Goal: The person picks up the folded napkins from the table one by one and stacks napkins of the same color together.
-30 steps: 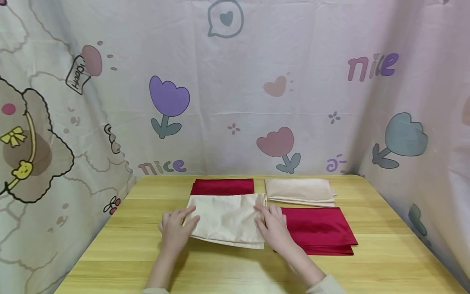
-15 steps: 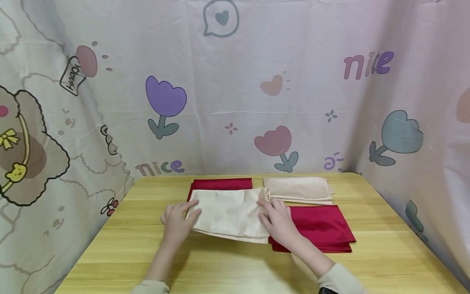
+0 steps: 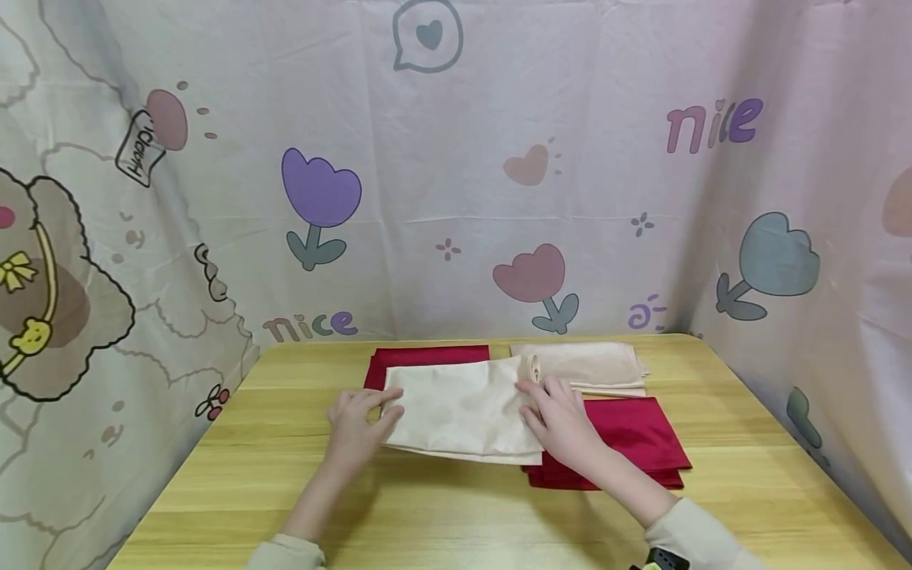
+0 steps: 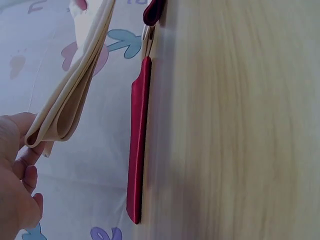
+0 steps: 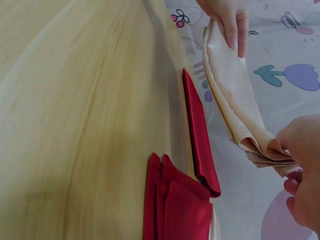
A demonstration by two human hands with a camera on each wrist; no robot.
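A cream folded cloth [image 3: 463, 408], satiny and several layers thick, hangs in the air above the table between both hands. At its left end my left hand [image 3: 359, 423] pinches it, thumb and fingers on either side of the layers. My right hand [image 3: 563, 419] pinches the opposite end, where the fabric curls into a small roll at the top corner. From the left wrist view, the cloth's looped fold edges [image 4: 65, 107] show beside the left hand [image 4: 17, 175]. The right wrist view has the right hand [image 5: 305, 165] gripping the layered end, with the cloth [image 5: 232, 85] well off the tabletop.
Behind the held cloth, a folded red cloth [image 3: 435, 355] lies at the back left of the wooden table [image 3: 235, 475]. Another cream folded cloth [image 3: 584, 364] lies at the back right, with a red one [image 3: 634, 435] in front of it. A patterned curtain [image 3: 427, 198] surrounds the table.
Both hands have carried the cream cloth to the right and slightly away from me. More of the back red cloth is uncovered at its left. The other cloths stay put.
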